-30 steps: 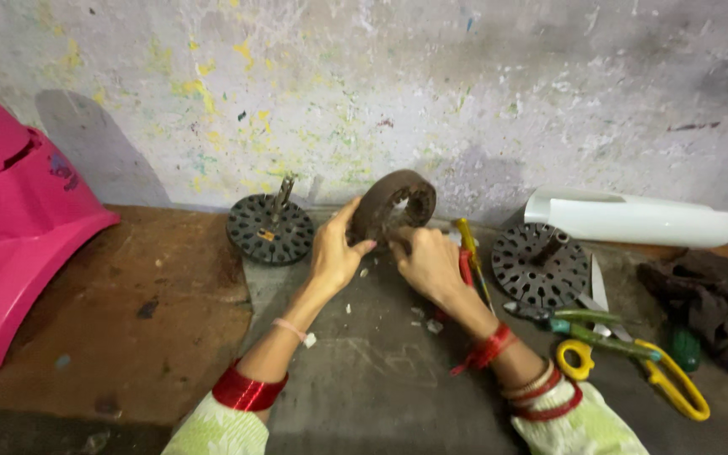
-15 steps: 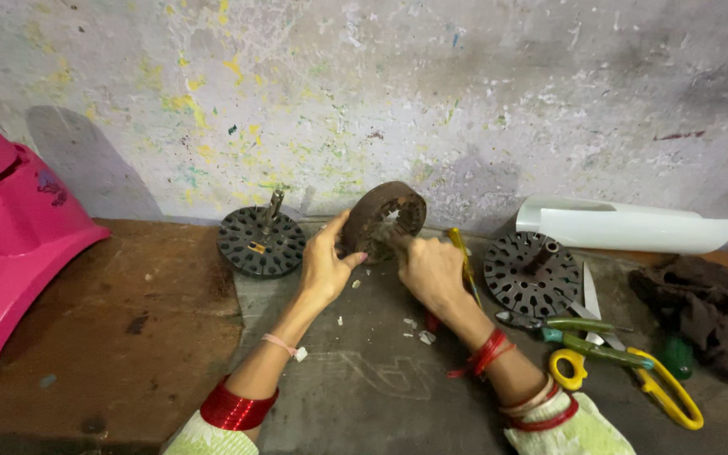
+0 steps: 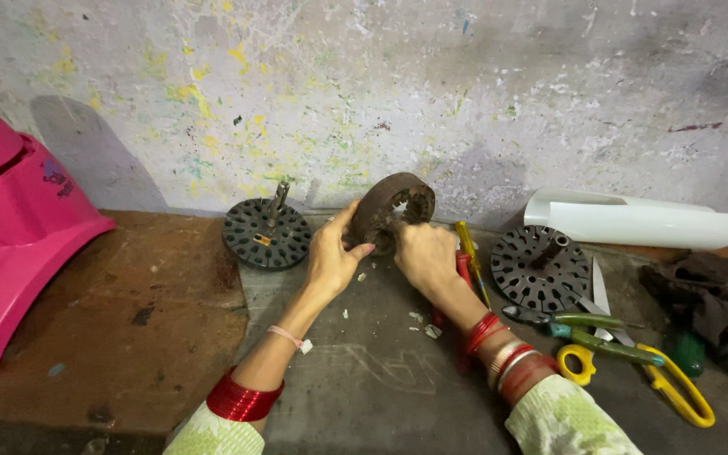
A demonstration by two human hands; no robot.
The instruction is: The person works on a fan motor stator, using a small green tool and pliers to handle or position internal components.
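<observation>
A rusty brown metal ring with slots on its inner edge (image 3: 391,206) stands on edge on the dark mat, tilted toward the wall. My left hand (image 3: 330,257) grips its left side with thumb and fingers. My right hand (image 3: 425,253) holds its lower right side, fingers reaching into the ring's opening. Whether the right hand also holds a small tool, I cannot tell.
A dark slotted disc with a shaft (image 3: 265,232) lies left of the ring, a second one (image 3: 541,265) right. A yellow-handled screwdriver (image 3: 469,253), green pliers (image 3: 587,329), yellow scissors (image 3: 659,379), a dark rag (image 3: 714,307), a white curved sheet (image 3: 634,221) and a pink plastic shell (image 3: 10,244) surround them.
The view has tilted slightly up and left. Both hands stay on the ring, which has turned a little, showing more of its slotted opening.
</observation>
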